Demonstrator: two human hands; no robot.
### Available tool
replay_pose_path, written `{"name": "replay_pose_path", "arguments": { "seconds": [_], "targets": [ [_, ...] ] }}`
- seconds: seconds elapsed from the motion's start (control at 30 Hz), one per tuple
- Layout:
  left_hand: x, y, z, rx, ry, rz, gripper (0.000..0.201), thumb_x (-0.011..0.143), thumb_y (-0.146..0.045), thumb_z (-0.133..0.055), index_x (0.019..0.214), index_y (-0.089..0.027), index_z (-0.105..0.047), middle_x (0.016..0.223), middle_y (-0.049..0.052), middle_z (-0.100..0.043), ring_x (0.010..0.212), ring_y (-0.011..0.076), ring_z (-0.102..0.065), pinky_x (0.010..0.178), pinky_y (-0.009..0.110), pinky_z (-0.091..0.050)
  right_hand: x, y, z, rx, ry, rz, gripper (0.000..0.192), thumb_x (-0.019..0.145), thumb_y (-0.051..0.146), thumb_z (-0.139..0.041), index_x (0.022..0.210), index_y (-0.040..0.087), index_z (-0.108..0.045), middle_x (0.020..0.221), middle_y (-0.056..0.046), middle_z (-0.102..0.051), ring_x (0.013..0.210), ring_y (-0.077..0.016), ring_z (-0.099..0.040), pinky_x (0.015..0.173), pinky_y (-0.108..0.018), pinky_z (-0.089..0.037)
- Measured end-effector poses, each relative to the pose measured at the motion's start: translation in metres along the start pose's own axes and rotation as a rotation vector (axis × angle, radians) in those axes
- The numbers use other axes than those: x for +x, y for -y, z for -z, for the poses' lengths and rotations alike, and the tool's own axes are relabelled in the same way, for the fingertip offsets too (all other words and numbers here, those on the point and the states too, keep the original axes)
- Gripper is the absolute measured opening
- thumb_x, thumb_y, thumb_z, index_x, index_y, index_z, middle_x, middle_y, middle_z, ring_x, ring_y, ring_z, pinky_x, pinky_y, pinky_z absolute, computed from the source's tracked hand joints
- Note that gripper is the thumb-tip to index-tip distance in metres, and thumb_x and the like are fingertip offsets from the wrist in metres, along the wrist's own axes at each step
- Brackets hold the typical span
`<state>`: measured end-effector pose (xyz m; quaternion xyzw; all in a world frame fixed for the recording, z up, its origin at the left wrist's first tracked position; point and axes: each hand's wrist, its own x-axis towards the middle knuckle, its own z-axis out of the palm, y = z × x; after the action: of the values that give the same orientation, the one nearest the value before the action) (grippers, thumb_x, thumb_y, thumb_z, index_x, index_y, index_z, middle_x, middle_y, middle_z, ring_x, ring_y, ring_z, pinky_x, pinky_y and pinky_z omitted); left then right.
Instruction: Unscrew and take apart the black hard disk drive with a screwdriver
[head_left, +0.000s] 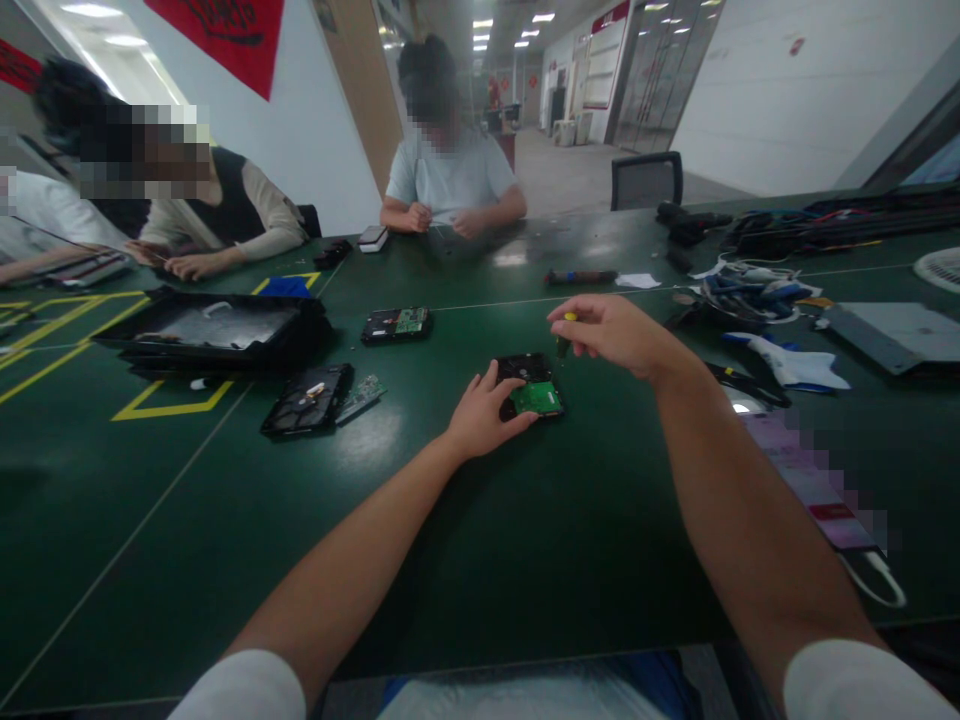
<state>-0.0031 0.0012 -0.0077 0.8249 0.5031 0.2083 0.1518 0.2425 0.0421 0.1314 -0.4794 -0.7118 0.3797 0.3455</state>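
Left hand [480,415] flat down on the hard drive [531,385], fingers spread and pressing its near left edge, thumb along the side, pinning it to the green table [525,560]. The drive lies circuit-board side up, green board showing at its near right corner, right in the middle of the table in front of the person. Right hand [611,332] hovers just above and to the right of the drive, fingers pinched shut around a small screwdriver [566,335] with a yellow handle, its dark shaft pointing down at the drive's far right corner. Whether the tip touches, I cannot tell.

Left of the drive, an opened drive [309,398] lies with a loose circuit board [361,396] touching its right side. Beyond the drive to the left, another drive [396,324] sits board up. Further left again, a black tray [217,330]. Right of the drive, a tangle of cables and tools [746,290]. Across the table beyond the drive, a person in a pale shirt [450,175] sits with both hands together.
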Motion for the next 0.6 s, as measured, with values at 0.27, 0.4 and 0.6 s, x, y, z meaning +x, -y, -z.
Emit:
{"name": "replay_pose_path", "arguments": {
  "seconds": [0.27,0.4,0.6],
  "targets": [
    [0.000,-0.001,0.002,0.001,0.014,0.004,0.072,0.097,-0.071,-0.062,0.154,-0.028,-0.058,0.180,0.016,-0.029,0.168,0.0377,-0.021,0.135,0.060,-0.024,-0.002,0.003,0.001,-0.059,-0.008,0.022,0.019,0.087,0.037,-0.085,0.098,0.024,-0.079,0.077,-0.002,-0.074,0.063,-0.0155,-0.063,0.055,-0.028,-0.048],
    [0.000,0.001,0.001,0.002,0.007,-0.004,0.073,0.096,-0.071,-0.062,0.155,-0.027,-0.057,0.179,0.017,-0.029,0.169,0.0372,-0.021,0.135,0.058,-0.023,-0.003,0.005,0.003,-0.040,-0.066,0.055,0.028,0.084,0.044,-0.087,0.100,0.023,-0.079,0.076,-0.002,-0.073,0.064,-0.0155,-0.062,0.058,-0.029,-0.049],
    [-0.001,0.002,0.000,-0.003,0.015,0.011,0.074,0.097,-0.074,-0.060,0.156,-0.029,-0.057,0.179,0.018,-0.030,0.169,0.0375,-0.020,0.135,0.059,-0.023,0.006,-0.012,0.011,-0.044,-0.298,0.125,0.031,0.085,0.047,-0.086,0.096,0.020,-0.077,0.087,-0.005,-0.076,0.075,-0.0192,-0.067,0.072,-0.034,-0.053]
  ]
}}
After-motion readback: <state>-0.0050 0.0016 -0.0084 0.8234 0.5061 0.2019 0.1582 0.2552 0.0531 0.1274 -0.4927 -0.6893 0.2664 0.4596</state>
